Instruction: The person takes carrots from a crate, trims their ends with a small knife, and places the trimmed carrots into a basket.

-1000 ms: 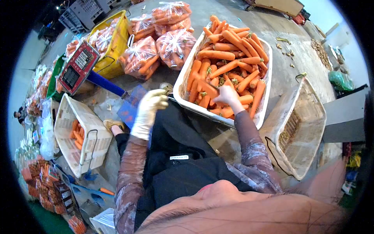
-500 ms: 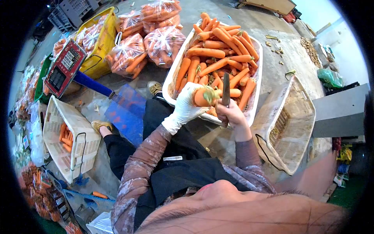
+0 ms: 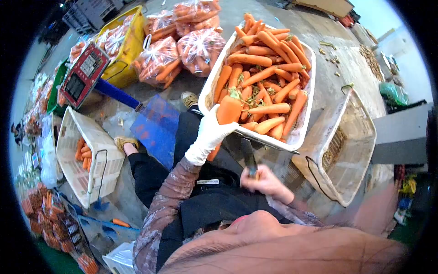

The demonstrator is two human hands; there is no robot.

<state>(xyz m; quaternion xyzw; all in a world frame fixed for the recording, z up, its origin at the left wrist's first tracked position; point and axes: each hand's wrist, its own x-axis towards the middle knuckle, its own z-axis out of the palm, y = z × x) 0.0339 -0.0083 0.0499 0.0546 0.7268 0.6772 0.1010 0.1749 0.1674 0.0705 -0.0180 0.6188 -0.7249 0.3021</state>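
White glove fabric covers the left hand (image 3: 207,137), whose grip is closed round 1 thick carrot (image 3: 229,109) at the near left corner of a white tub (image 3: 210,86). The carrot stands roughly upright, green-tinged top uppermost, its lower end showing beneath the palm; held by the middle, that top is presumably left exposed and the fingers kept below it. The bare right hand (image 3: 262,180) is closed on the handle of a knife (image 3: 249,153), blade pointing up toward the tub and apart from the carrot. That hand is blurred, so its exact finger placement cannot be told. The space between blade and glove probably keeps the edge off the fingers.

Loose carrots (image 3: 269,109) heap in the tub, just in front of the lap, which seems to put them within easy reach. Its near rim stands between the knife and the heap. A pale crate (image 3: 315,144) tilts at the right, close to the tub. On the left, a blue scale platform (image 3: 155,130) lies beside the leg, with a crate (image 3: 109,173) holding a few carrots further out. Bagged carrots (image 3: 200,50) crowd the floor beyond the platform, next to a yellow crate (image 3: 121,75).
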